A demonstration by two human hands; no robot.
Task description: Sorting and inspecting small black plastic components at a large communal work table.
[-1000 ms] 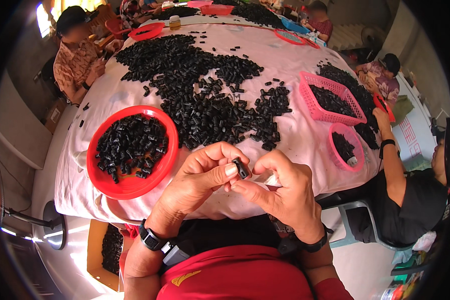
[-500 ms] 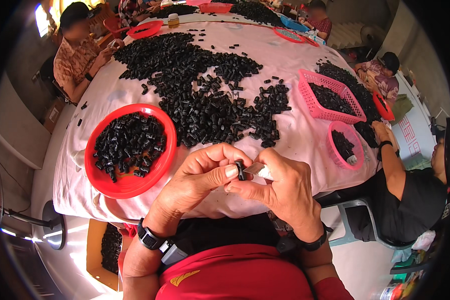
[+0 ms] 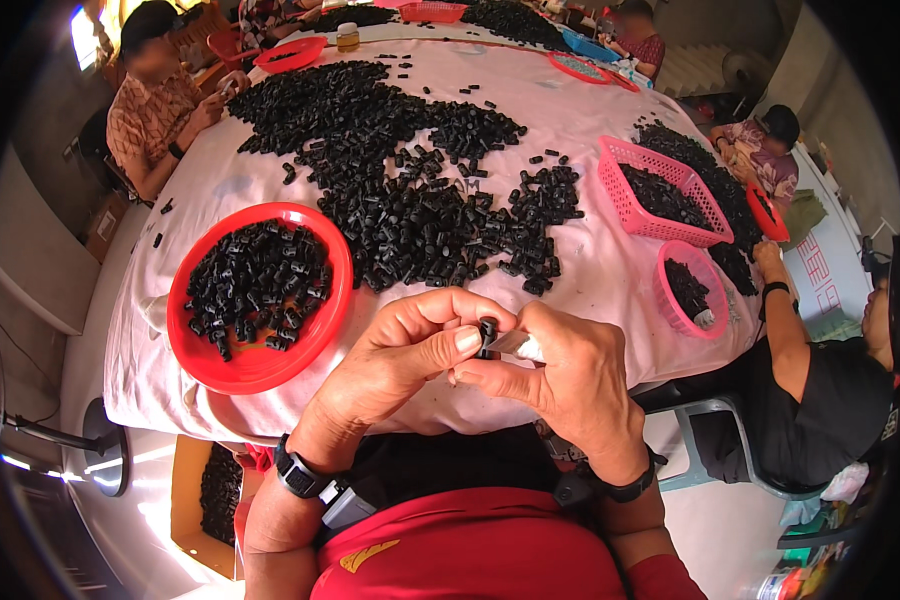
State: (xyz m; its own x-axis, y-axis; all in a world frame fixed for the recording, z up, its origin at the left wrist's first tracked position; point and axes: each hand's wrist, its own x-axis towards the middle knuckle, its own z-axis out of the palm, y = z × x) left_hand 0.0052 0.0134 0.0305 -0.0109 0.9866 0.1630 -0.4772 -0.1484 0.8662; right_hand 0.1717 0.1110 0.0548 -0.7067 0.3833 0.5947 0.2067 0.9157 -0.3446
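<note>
My left hand pinches a small black cylindrical part between thumb and fingers. In my right hand is a thin flat blade, its near end wrapped in something white. The blade's edge meets the side of the black part, and both my thumbs lie close to it. Left of my hands, a round red tray holds many similar black parts. Just beyond my fingers spreads a big loose heap of the same parts.
A pale pink cloth covers the table. To the right stand a pink perforated basket and a round pink basket, both with black parts. A co-worker in black sits at the right; another person works at the far left.
The black part has turned slightly in my left fingers, and the blade has shifted a little against it. Both hands stay in nearly the same place.
</note>
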